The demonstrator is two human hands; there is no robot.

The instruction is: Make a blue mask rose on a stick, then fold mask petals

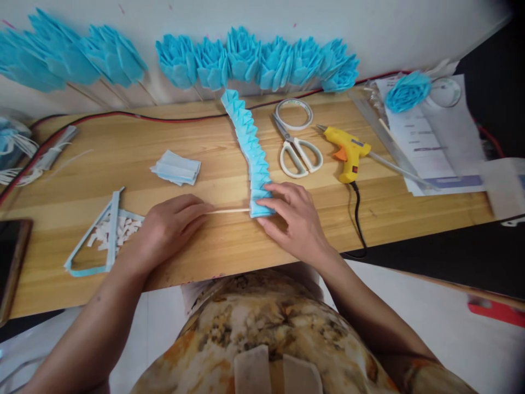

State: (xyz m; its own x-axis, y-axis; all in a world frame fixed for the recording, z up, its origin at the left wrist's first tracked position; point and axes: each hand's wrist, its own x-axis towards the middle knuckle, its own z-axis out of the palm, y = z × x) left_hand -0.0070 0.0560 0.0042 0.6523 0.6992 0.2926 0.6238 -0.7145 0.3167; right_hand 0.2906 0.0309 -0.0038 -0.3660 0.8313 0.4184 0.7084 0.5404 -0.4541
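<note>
A long strip of folded blue material (pixel 251 145), pleated into overlapping points, runs from the back of the wooden table toward me. At its near end, my right hand (pixel 293 216) rests with fingers bent over the strip and thumb at its lower edge. A thin pale stick (pixel 232 210) lies crosswise, one end meeting the strip's near end. My left hand (pixel 176 221) has its fingers closed on the stick's other end. Left of the strip is a small stack of light blue pieces (pixel 177 167).
Scissors (pixel 296 150), a tape roll (pixel 293 114) and a yellow glue gun (pixel 346 150) lie to the right. Blue fabric flowers (pixel 244 54) on sticks lean along the wall. Cut strips (pixel 112 235) and white scraps lie left, near a phone (pixel 14 262). Papers (pixel 438 137) sit far right.
</note>
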